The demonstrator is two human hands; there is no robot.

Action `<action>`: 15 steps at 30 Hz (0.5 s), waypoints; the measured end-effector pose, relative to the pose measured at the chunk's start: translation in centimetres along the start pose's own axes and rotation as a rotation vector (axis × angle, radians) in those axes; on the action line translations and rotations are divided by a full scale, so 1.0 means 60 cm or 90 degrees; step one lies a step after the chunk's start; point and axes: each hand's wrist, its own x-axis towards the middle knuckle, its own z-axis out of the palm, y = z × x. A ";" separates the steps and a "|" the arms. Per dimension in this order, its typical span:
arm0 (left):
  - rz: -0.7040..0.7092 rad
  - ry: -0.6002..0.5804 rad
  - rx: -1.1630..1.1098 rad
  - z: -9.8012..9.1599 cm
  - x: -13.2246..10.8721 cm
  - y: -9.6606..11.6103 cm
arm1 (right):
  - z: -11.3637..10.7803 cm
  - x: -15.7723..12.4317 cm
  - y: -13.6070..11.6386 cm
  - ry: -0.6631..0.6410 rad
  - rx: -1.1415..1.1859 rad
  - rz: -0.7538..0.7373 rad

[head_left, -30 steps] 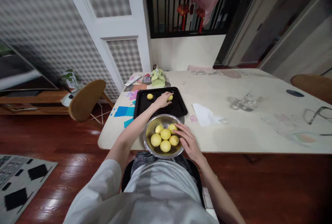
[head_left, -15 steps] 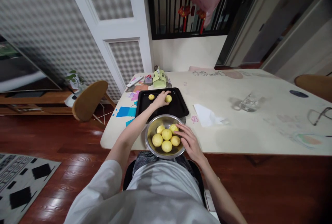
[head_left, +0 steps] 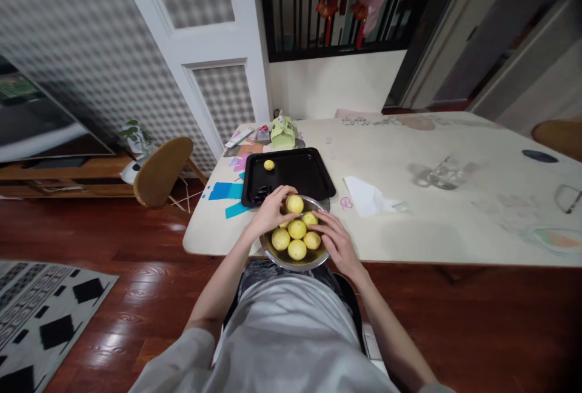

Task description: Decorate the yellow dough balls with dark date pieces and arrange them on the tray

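At the near edge of the table (head_left: 409, 229), left hand (head_left: 269, 214) clasps a lemon (head_left: 294, 204) above the bowl (head_left: 273, 255); right hand (head_left: 337, 241), fingers apart, rests at its rim; any lift must clear that rim.

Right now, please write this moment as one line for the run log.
left hand: holds yellow fruit above bowl far rim | right hand: rests on bowl's right side | tray: single fruit

Glossy red-brown wood floor (head_left: 477, 320), patterned rug (head_left: 40, 314), white panelled door (head_left: 204, 41), cream table (head_left: 454, 211).
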 end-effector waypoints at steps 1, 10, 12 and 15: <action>-0.001 -0.001 0.003 0.003 -0.007 -0.001 | 0.000 0.000 0.000 0.002 0.000 0.000; -0.004 -0.011 0.001 0.013 -0.032 -0.012 | -0.003 0.000 -0.001 -0.002 -0.006 -0.003; -0.007 -0.018 0.013 0.015 -0.038 -0.013 | -0.004 0.001 -0.002 -0.004 -0.005 -0.003; -0.002 -0.025 0.024 0.018 -0.045 -0.014 | -0.006 0.001 -0.002 -0.004 -0.006 -0.002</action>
